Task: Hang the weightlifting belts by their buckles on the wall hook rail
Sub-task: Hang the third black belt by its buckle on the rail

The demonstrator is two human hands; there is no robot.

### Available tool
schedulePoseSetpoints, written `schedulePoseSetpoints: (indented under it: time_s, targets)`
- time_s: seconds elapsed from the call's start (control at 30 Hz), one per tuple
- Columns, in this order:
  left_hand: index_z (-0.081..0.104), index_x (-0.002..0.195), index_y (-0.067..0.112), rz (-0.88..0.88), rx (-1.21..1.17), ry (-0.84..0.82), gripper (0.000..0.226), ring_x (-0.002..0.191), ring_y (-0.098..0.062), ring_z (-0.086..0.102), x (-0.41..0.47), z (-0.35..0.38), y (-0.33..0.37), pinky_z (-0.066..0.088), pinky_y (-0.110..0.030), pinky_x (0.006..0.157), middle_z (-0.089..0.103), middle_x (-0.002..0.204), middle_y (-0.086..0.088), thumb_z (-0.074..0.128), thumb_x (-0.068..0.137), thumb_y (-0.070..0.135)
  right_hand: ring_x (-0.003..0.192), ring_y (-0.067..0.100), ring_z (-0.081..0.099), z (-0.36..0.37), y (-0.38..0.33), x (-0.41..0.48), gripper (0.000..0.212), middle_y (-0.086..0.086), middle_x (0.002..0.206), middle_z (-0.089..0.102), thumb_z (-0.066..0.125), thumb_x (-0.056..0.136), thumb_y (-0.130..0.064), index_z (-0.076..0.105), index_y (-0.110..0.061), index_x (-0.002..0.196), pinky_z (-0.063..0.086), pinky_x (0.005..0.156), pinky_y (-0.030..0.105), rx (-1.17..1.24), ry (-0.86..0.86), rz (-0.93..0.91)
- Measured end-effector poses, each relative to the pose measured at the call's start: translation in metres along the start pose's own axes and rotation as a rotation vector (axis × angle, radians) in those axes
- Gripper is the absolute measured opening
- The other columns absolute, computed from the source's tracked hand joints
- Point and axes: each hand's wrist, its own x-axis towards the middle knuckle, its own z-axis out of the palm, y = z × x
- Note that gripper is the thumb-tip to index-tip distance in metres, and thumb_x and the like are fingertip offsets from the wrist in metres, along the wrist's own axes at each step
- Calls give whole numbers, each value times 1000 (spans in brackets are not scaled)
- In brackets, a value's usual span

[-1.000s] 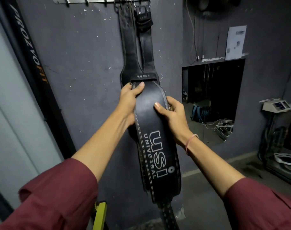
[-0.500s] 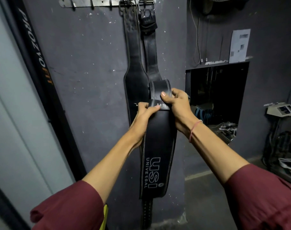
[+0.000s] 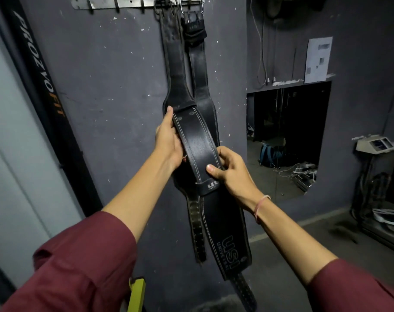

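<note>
Both hands hold a black weightlifting belt in front of the grey wall, well below the hook rail at the top edge. The belt runs slantwise from upper left to lower right, with its narrow strap end uppermost; its wide part, lettered USI UNIVERSAL, hangs below the hands. The left hand grips the strap's left edge near its top, fingers curled behind it; the right hand grips the right edge lower down, thumb pressed on the strap's face just above the keeper loop. A worn belt and a buckled belt hang from the rail side by side; the held belt's upper end overlaps them, and whether it touches them cannot be told.
</note>
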Motion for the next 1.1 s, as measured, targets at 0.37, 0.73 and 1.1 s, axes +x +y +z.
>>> schedulePoseSetpoints:
  time_s: [0.37, 0.73, 1.1]
  targets:
    - [34, 145, -3, 398, 265, 74, 49, 143, -35, 40, -7, 20, -34, 28, -53, 120, 42, 151, -25, 47, 101, 13, 101, 21, 70, -18, 55, -49, 22, 16, 113, 74, 62, 96, -6, 69, -2, 116, 55, 92, 37, -34, -35, 188]
    - [41, 136, -7, 501, 456, -80, 51, 132, -42, 49, -16, 19, -46, 34, -60, 114, 54, 138, -28, 54, 96, 22, 91, 18, 65, 0, 31, -25, 9, 19, 95, 72, 66, 89, 2, 65, 4, 97, 57, 86, 43, 4, 130, 36]
    - [38, 140, -6, 572, 453, -10, 56, 133, -38, 50, -18, -1, -44, 38, -57, 113, 52, 140, -27, 53, 98, 26, 90, 13, 70, 9, -25, 23, 20, 7, 104, 70, 66, 94, -12, 62, -7, 113, 57, 79, 26, -71, 275, -128]
